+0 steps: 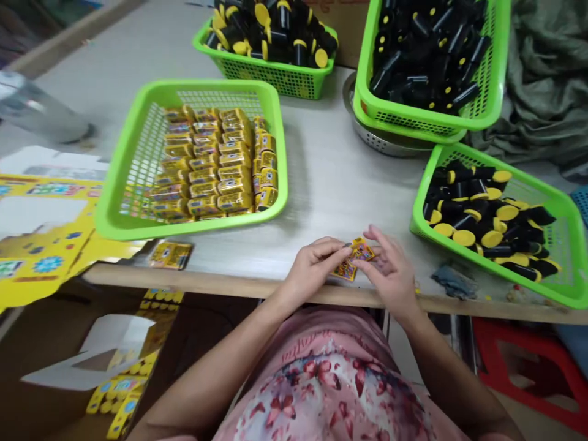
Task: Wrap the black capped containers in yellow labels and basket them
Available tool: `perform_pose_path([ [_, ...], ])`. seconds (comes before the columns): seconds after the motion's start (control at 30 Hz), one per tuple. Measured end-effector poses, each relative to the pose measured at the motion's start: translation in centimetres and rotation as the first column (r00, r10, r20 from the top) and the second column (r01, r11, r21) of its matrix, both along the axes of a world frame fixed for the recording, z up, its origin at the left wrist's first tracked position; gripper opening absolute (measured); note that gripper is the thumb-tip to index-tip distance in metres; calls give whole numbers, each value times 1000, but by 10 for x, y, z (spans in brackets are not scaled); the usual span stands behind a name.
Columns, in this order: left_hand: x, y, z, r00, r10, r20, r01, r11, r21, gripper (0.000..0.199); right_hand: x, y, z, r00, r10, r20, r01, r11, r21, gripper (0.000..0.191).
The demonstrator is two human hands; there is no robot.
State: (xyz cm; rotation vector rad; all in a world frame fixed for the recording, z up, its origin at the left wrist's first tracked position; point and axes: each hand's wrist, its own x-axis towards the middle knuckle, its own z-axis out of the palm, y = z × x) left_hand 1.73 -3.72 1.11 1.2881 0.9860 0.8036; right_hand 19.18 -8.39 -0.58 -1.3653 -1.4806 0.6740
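Near the table's front edge, my left hand (316,263) pinches a small yellow patterned packet (361,250) by its left side. My right hand (389,269) is at the packet's right side, thumb and fingers closed on it, with the index finger raised. Another yellow patterned piece (345,270) shows just below, between the hands; whether it is joined to the packet is unclear. To the left, a green basket (193,229) holds rows of gold-wrapped packets (204,174). One flat gold packet (169,254) lies in front of that basket.
Green baskets of black-and-yellow pieces stand at the back (271,76), back right (413,122) and right (569,245). A metal colander (390,144) sits under one. A blue-grey rag (454,282) lies at the front edge. Yellow printed sheets (50,245) and a clear container (41,113) are left.
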Motion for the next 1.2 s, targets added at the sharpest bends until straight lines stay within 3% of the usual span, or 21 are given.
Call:
perform_pose_path([
  [0.07, 2, 0, 4, 999, 39, 21, -37, 994, -100, 26, 0, 6, 1, 974, -16, -228, -27, 982, -185, 41],
  [0.17, 2, 0, 6, 998, 36, 60, -21, 970, -243, 26, 2, 14, 2, 929, -67, -363, -55, 947, -317, 24],
  [0.33, 2, 9, 6, 991, -73, 111, 106, 938, -329, 28, 4, 23, 9, 944, -39, -327, -58, 958, -282, 19],
  [0.47, 3, 12, 4, 998, -48, 38, 57, 955, -290, 27, 5, 23, 11, 986, -7, -164, -24, 982, -188, 14],
  [0.53, 1, 11, 0, 998, -37, -52, 25, 978, -205, 30, 7, 21, 7, 992, -59, -112, 39, 984, -174, 15],
  [0.63, -7, 8, -9, 948, -17, -319, 53, 993, 104, 32, 9, 20, 0, 977, -161, -140, 126, 965, -232, 20],
  [0.7, -13, 6, -15, 859, 93, -504, 103, 932, 348, 24, 10, 19, -2, 968, -182, -173, 131, 954, -270, 25],
  [0.77, -16, 4, -18, 781, 229, -581, 128, 852, 507, 19, 11, 19, 0, 969, -170, -182, 115, 954, -275, 26],
  [0.87, -14, 3, -13, 807, 306, -504, 65, 804, 592, 34, 9, 19, 6, 975, -148, -168, 102, 963, -251, 22],
  [0.93, -9, 4, -6, 889, 197, -413, 39, 866, 498, 32, 5, 19, 9, 980, -118, -160, 82, 973, -216, 19],
  [1.0, -2, 6, 2, 954, 10, -298, 81, 954, 290, 30, 2, 19, 11, 988, -76, -137, 52, 984, -171, 18],
  [1.07, 4, 8, 7, 982, -92, -166, 106, 992, 72, 31, 0, 18, 15, 996, -34, -83, 23, 991, -132, 18],
  [1.2, 8, 13, 10, 1000, 7, -5, -8, 979, -204, 32, 22, 21, 40, 995, -12, 100, 14, 1000, -18, 25],
])
